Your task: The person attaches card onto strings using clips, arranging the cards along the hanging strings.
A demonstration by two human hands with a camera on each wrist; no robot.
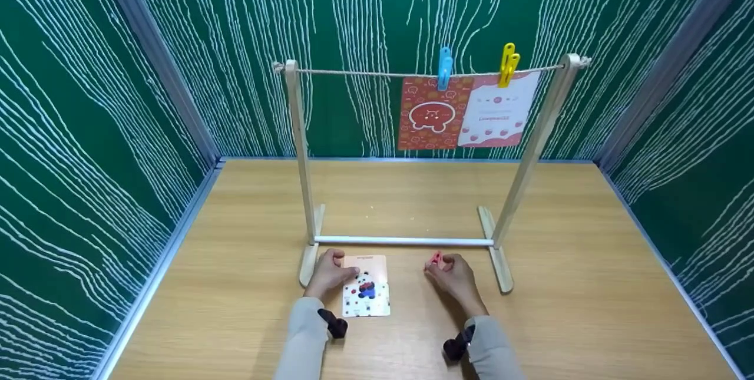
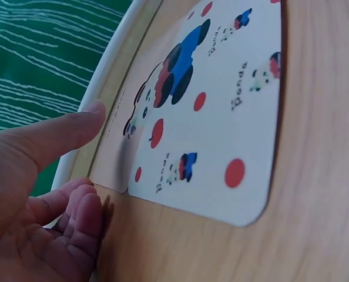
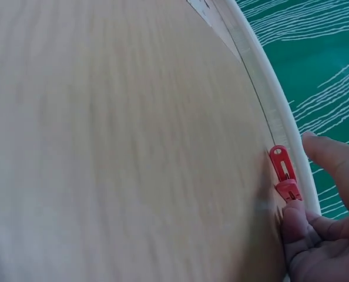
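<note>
A panda card (image 1: 372, 306), pale pink and white, lies flat on the table. My left hand (image 1: 331, 274) is at its left edge. In the left wrist view, the thumb (image 2: 74, 130) stands apart above the card while the bent fingers (image 2: 83, 214) meet the table beside its edge. My right hand (image 1: 456, 278) is by a small red clothespin (image 1: 436, 258). Seen from the right wrist, the clothespin (image 3: 285, 170) lies on the table against my fingertips (image 3: 295, 220), with the thumb (image 3: 330, 155) separated from it.
Behind the hands stands a wooden frame (image 1: 301, 144) with a string (image 1: 359, 74) across its top. A blue clothespin (image 1: 445, 68) and a yellow clothespin (image 1: 508, 66) hold a red card (image 1: 412, 138) and a white card (image 1: 500, 115) there. A white bar (image 1: 403, 241) joins the feet.
</note>
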